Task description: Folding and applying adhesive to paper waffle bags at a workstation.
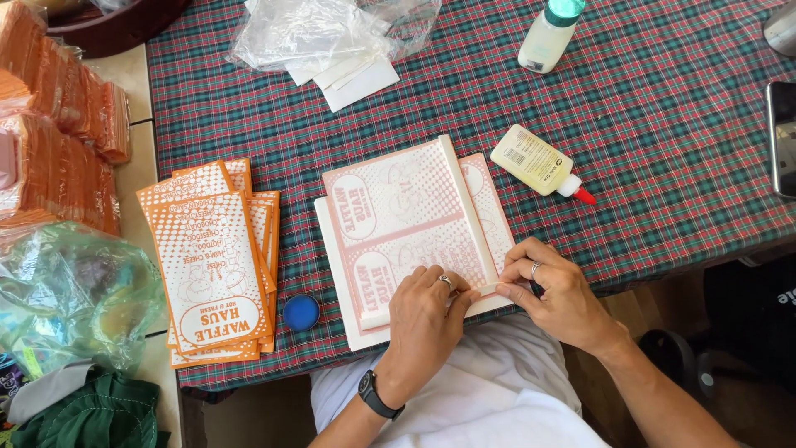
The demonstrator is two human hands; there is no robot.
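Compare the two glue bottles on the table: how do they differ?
The near bottle lies on its side; the far bottle stands upright at the top edge. The near bottle has a narrow red tip and a yellowish body; the far bottle has a wide green cap and a whiter body. The near bottle lies closer to the right hand and left hand. Both are pale plastic and rest on the plaid cloth.

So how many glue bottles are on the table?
2: one glue bottle with a red tip lies right of the pink paper sheets; one green-capped bottle stands at the far edge.
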